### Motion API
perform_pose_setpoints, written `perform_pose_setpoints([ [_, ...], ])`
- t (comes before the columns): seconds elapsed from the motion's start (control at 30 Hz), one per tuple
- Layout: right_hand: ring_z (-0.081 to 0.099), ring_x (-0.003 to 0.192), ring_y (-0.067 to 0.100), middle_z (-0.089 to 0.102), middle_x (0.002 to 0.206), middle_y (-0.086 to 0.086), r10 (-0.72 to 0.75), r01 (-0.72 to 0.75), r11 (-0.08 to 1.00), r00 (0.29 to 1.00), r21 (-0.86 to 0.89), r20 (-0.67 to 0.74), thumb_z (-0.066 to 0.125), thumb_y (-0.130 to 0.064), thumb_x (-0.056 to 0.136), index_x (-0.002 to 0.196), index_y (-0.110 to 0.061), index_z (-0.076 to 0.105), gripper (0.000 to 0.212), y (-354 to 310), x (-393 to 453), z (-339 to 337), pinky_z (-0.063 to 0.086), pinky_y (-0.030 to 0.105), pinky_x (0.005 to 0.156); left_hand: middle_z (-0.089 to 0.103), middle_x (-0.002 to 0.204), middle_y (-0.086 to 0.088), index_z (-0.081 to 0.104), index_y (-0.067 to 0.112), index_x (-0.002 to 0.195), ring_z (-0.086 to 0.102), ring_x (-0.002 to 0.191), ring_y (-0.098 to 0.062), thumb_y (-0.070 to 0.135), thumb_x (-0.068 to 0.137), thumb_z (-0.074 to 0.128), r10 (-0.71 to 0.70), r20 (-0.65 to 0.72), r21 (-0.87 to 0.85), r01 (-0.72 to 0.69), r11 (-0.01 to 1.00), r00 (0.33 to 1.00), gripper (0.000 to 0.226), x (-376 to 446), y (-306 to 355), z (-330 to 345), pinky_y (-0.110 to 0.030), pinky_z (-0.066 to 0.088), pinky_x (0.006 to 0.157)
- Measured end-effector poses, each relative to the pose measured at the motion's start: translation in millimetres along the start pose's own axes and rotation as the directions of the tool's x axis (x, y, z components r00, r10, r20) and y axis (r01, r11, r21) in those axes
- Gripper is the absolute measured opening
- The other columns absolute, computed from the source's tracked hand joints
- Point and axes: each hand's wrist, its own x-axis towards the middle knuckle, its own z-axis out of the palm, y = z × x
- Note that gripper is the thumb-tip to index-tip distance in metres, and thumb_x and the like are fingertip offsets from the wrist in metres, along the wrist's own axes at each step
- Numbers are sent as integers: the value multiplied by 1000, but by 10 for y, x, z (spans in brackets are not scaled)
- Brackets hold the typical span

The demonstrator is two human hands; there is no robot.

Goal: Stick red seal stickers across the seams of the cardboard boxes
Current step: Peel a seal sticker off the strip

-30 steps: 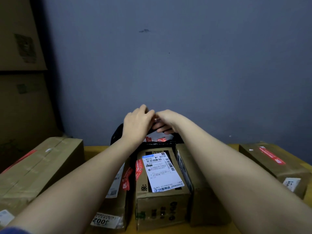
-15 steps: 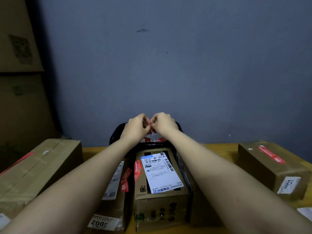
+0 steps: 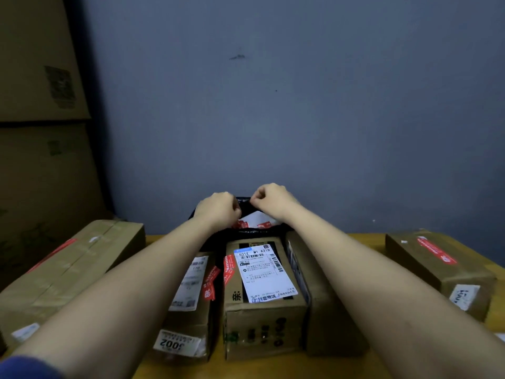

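Both hands pinch the black bag's rim.

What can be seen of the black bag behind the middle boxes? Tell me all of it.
The black bag looks like thin, glossy plastic, crumpled and dark. It sits on the table at the far end of the middle boxes, near the wall. Its mouth is held open: the left hand and right hand each take a grip on its top edge. Inside, white sheets with red stickers show. Its lower part is hidden behind the boxes.
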Motion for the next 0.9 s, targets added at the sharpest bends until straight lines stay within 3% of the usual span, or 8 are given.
perform_pose_setpoints([
  [0.17,62,103,22,70,104,-3,-17,11,998,994,-58,-110,61,-24,83,77,-28,60,8,23,-348,-396,47,29,85,66,105,-11,65,16,86,60,100,-35,11,81,56,45,-157,-55,-54,997,987,12,-186,293,-289,-34,47,78],
  [0.33,67,87,22,71,84,-3,-8,-26,992,966,-126,-257,68,-37,81,70,-23,54,22,219,-860,-852,52,32,83,65,105,-14,59,14,89,60,99,-37,19,84,57,70,-207,-111,-94,989,976,8,-528,908,-433,-34,45,74],
  [0.43,65,78,21,65,62,-6,-1,-60,985,936,-165,-352,56,-51,89,65,-19,49,40,417,-1238,-1097,51,32,77,65,105,-13,59,13,95,60,100,-35,37,92,52,122,-208,-50,-136,989,970,25,-775,1391,-427,-33,41,72],
  [0.5,63,75,24,62,56,-6,0,-79,981,913,-178,-407,46,-52,94,66,-15,49,47,598,-1537,-1251,49,33,74,65,108,-12,61,13,100,60,104,-35,38,95,47,154,-198,-73,-171,983,968,29,-938,1711,-372,-34,43,76],
  [0.67,64,71,21,67,66,-7,121,-80,991,864,105,-488,40,-30,97,82,-24,56,23,1265,-2126,-1451,52,38,75,65,115,-10,59,18,112,58,108,-32,21,92,48,255,-61,-326,-260,909,965,23,-1290,2372,-91,-35,46,85],
  [0.8,63,96,24,69,91,-4,261,-146,959,789,242,-556,47,-12,93,101,-25,57,18,1888,-2565,-1482,47,38,85,65,119,-6,61,21,108,57,112,-28,20,91,49,323,33,-476,-269,837,946,21,-1580,2789,196,-33,45,90],
  [0.9,52,115,31,61,120,8,414,-335,910,684,246,-600,49,-14,93,110,-18,60,21,2337,-2868,-1415,39,40,93,62,121,-10,54,14,120,56,114,-30,15,91,49,371,137,-587,-226,778,919,29,-1761,3030,477,-34,45,93],
])
